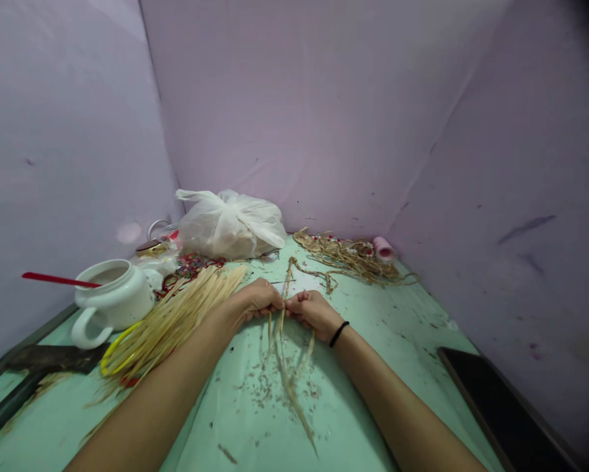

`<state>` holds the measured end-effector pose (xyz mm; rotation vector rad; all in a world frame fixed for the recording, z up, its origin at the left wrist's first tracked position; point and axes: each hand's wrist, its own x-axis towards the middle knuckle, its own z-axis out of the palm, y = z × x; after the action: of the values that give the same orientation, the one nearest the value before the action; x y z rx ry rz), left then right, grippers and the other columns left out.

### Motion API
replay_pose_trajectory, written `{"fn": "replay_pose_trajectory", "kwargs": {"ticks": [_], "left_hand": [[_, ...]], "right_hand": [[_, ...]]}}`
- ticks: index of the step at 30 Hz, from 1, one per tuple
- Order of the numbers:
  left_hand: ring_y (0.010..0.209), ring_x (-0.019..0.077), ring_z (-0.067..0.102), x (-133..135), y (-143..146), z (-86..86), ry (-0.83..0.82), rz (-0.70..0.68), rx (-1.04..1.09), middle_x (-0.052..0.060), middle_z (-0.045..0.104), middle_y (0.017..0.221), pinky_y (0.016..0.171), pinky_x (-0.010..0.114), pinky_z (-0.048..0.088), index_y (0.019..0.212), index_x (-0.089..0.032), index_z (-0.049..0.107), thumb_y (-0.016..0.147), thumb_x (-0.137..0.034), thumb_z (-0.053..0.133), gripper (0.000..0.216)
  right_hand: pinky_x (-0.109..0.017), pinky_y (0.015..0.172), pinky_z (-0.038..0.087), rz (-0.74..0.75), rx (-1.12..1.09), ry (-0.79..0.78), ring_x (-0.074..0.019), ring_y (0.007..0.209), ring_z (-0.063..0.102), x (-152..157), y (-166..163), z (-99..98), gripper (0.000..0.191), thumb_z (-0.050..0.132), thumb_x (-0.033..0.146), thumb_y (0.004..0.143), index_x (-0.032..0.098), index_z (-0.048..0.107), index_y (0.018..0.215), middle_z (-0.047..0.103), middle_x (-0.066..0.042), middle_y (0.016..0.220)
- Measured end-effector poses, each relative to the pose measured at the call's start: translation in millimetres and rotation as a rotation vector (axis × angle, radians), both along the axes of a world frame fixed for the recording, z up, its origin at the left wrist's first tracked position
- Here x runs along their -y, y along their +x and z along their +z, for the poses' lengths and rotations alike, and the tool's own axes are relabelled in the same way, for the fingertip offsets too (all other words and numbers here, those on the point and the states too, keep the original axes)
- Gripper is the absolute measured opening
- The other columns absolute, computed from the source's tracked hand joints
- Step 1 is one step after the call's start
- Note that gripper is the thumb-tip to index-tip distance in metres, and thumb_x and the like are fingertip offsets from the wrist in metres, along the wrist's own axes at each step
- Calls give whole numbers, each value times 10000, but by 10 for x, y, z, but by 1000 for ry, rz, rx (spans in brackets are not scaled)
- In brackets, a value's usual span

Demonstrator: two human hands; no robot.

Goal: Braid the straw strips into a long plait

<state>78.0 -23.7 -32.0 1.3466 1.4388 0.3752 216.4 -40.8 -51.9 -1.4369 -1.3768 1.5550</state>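
My left hand [255, 300] and my right hand [312, 311] meet at the middle of the green table [373, 393]. Both are pinched shut on a plaited straw cord [289, 272] that runs away from the hands toward the back. Loose straw strands [287, 367] hang from the pinch toward me and lie on the table. A black band sits on my right wrist [338, 333].
A bundle of straw [176, 321] with a yellow ring [114, 344] lies at the left. A white cup [112, 298] holds a red stick [58, 280]. Behind are a white plastic bag [230, 224], a heap of plaited cord with beads [348, 257], a pink spool [383, 248]. A dark slab [500, 406] lies right.
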Motion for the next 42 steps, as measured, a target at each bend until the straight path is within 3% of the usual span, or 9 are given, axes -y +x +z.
{"fn": "replay_pose_trajectory", "kwargs": {"ticks": [4, 13, 16, 20, 26, 31, 34, 38, 42], "left_hand": [[276, 46, 251, 5, -20, 62, 18, -47, -123, -59, 316, 307, 317, 188, 159, 446, -156, 443, 504, -238, 558, 153], [317, 67, 309, -94, -91, -59, 139, -88, -173, -28, 419, 382, 344, 204, 208, 493, -148, 512, 510, -243, 573, 115], [375, 100, 387, 8, -10, 51, 234, -87, -325, -8, 438, 385, 385, 212, 254, 491, -147, 537, 501, -227, 594, 99], [656, 215, 553, 262, 218, 167, 473, 8, -517, 49, 515, 503, 526, 230, 348, 547, -156, 569, 485, -194, 627, 93], [786, 244, 560, 467, 412, 165, 574, 14, -456, 84, 556, 606, 594, 229, 364, 593, -162, 576, 478, -109, 626, 137], [491, 156, 513, 219, 178, 200, 352, -10, -380, 26, 459, 392, 461, 212, 318, 481, -151, 526, 585, -242, 576, 147], [350, 85, 405, 80, 77, 162, 122, 95, -108, 0, 466, 391, 381, 190, 266, 544, -137, 521, 660, -217, 501, 142], [338, 33, 377, 20, 80, 37, -269, 59, 277, 27, 555, 500, 353, 146, 245, 595, -116, 514, 662, -124, 487, 73], [320, 39, 370, 5, 86, -41, -217, 90, 235, -4, 479, 412, 330, 155, 253, 519, -105, 503, 617, -108, 522, 99]], "right_hand": [[-197, 337, 77, 14, -68, 6, -15, 296, 171, -3, 9, -42, 169, 532, 227, 618, 137, 476, 486, 290, 87, 332], [-198, 330, 76, -55, -138, -31, -16, 302, 202, -13, -23, -74, 137, 547, 189, 556, 152, 433, 488, 373, 76, 380], [-205, 330, 72, -36, -154, -18, -20, 301, 180, -19, -5, -97, 84, 517, 168, 545, 148, 462, 483, 342, 79, 345], [-205, 336, 69, -80, -203, -40, -24, 299, 171, -6, -8, -99, 38, 491, 145, 517, 153, 462, 494, 302, 90, 320], [-191, 352, 130, -149, -271, 1, -21, 326, 248, -2, -18, -133, 54, 476, 92, 472, 141, 455, 480, 383, 74, 363], [-201, 343, 83, -40, -263, 3, -18, 306, 189, -26, 16, -151, 103, 572, 183, 546, 141, 483, 516, 348, 83, 348], [-191, 349, 124, -31, -290, 4, -20, 323, 235, -27, 14, -149, 163, 617, 243, 555, 140, 492, 538, 404, 67, 379], [-187, 397, 243, 7, -355, 3, -48, 393, 390, -23, 16, -140, 195, 651, 260, 528, 132, 508, 562, 514, 15, 464], [-183, 380, 184, 29, -225, 49, -26, 347, 276, -36, 56, -116, 153, 616, 238, 559, 135, 505, 551, 442, 55, 406]]}}
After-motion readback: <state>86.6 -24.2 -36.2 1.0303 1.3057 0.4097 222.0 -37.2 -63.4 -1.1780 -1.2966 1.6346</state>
